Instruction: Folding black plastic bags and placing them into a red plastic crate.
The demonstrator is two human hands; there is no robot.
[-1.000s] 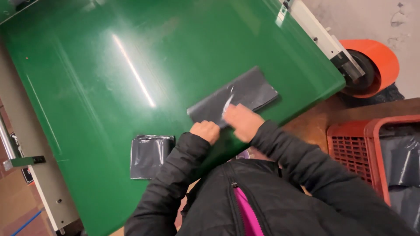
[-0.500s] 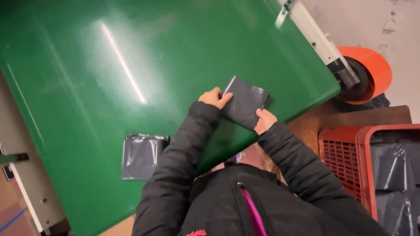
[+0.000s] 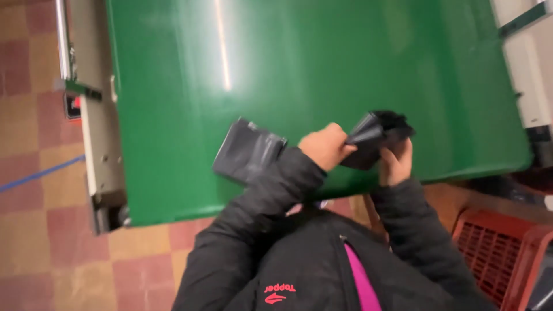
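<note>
Green conveyor belt fills most of the view, grey frame rail on its far-left edge, checkered tile floor beyond that, red plastic crate below and right of the hands. Both hands work over the near edge of the belt. Left hand is closed, fingers pinching the left end of a dark grey poly bag; right hand comes up from beneath, fingers curled around the same bag's lower right side. So both grips are shut on the one bag, which is lifted clear of the belt, crumpled and bunched between the hands rather than flat. Motion blur hides the exact finger placement, and I can't tell whether the bag's mouth is open or folded over. A second grey bag lies flat on the belt just left of the left hand, partly under the left sleeve, touched by neither hand. My read on progress: one bag looks finished and set down, the one in the grip is mid-handling, neither flattened nor released. The crate's contents are out of frame, so how many remain can't be judged.
</note>
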